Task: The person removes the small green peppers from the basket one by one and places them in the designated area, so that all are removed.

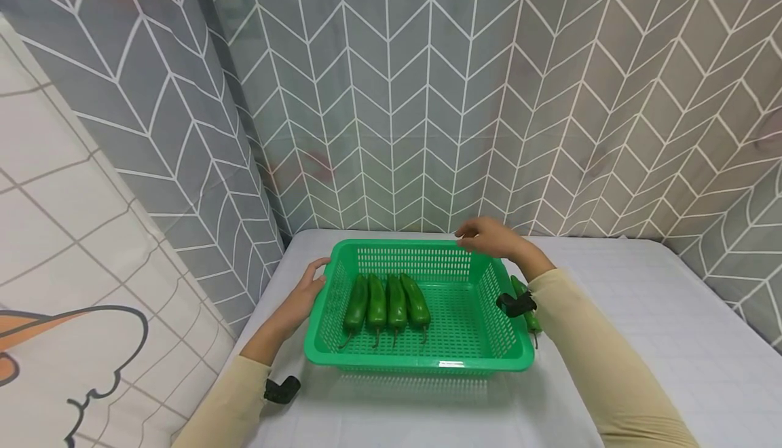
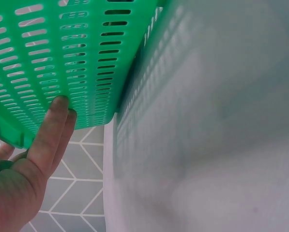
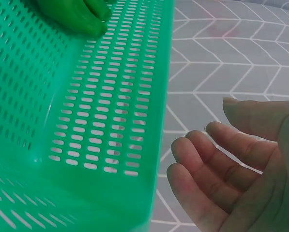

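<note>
A green plastic basket (image 1: 455, 322) with slotted walls stands in front of me. Several long green peppers (image 1: 377, 304) lie side by side in its left half, stems toward me. My left hand (image 1: 303, 299) holds the basket's left rim; in the left wrist view two fingers (image 2: 50, 130) press flat on the slotted outer wall. Over the far right corner is my right hand (image 1: 487, 237), fingers loosely bent, holding nothing; the right wrist view shows a gap between its fingertips (image 3: 180, 150) and the rim.
Outside the basket's right wall, green pepper (image 1: 533, 324) shows on the white table (image 1: 611, 299), partly hidden by my right forearm. A grey chevron-patterned curtain (image 1: 427, 95) hangs behind the table. White tile-patterned cloth (image 1: 79, 210) is at the left.
</note>
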### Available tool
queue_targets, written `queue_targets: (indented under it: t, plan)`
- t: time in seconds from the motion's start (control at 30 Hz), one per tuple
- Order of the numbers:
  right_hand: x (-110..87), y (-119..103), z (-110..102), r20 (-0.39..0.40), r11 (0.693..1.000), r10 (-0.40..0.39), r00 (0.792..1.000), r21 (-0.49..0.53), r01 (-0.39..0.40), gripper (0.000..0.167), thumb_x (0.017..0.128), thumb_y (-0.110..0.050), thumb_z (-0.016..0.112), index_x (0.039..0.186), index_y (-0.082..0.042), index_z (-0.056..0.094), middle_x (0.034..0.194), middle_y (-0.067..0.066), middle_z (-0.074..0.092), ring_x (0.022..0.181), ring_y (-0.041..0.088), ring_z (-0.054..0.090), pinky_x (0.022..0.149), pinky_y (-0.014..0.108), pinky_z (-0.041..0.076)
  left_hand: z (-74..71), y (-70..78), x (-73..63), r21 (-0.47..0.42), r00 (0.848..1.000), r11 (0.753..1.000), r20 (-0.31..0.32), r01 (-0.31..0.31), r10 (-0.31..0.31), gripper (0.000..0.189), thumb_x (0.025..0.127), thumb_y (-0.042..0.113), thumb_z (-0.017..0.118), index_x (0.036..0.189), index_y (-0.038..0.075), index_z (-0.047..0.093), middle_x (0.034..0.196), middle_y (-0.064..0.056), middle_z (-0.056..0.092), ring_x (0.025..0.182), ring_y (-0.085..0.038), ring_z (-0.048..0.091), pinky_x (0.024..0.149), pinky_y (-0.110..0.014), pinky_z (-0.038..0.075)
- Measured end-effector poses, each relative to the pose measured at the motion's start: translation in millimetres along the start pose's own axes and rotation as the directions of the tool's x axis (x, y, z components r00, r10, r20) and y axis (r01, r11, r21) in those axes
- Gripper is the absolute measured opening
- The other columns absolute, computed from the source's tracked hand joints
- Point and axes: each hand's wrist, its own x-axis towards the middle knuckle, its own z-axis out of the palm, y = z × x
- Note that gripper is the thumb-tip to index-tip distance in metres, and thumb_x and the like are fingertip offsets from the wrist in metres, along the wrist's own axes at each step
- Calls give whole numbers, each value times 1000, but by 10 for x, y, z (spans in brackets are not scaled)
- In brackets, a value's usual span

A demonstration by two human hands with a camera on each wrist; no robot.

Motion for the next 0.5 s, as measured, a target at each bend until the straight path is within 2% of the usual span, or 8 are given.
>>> queue_targets:
  t: [0.13, 0.3, 0.5]
  plan:
    - [35, -32, 55, 13, 1000, -10, 1000, -4, 10, 33, 102, -12, 59, 126, 11, 62, 111, 22, 68, 93, 31, 69, 83, 48, 54, -5, -20, 13, -4, 1000, 1000, 7, -6, 6, 47, 114, 27, 22, 159, 15, 19, 124, -19, 52, 114, -26, 52, 103, -45, 38]
    - [95, -39, 137, 61, 999, -13, 998, 43, 10, 35, 102, -10, 58, 128, 14, 59, 113, 23, 68, 97, 34, 68, 84, 47, 54, -11, -17, 13, 8, 1000, 1000, 4, -1, 1, 48, 114, 29, 23, 159, 15, 19, 119, -17, 53, 106, -22, 55, 97, -40, 42]
    - [140, -67, 223, 86, 998, 13, 996, 66, -19, 38, 102, -10, 59, 129, 16, 55, 115, 24, 67, 99, 36, 67, 84, 46, 54, -15, -5, 12, 2, 1000, 1000, 6, 0, 0, 47, 114, 27, 23, 159, 15, 20, 120, -18, 53, 109, -24, 54, 98, -41, 41]
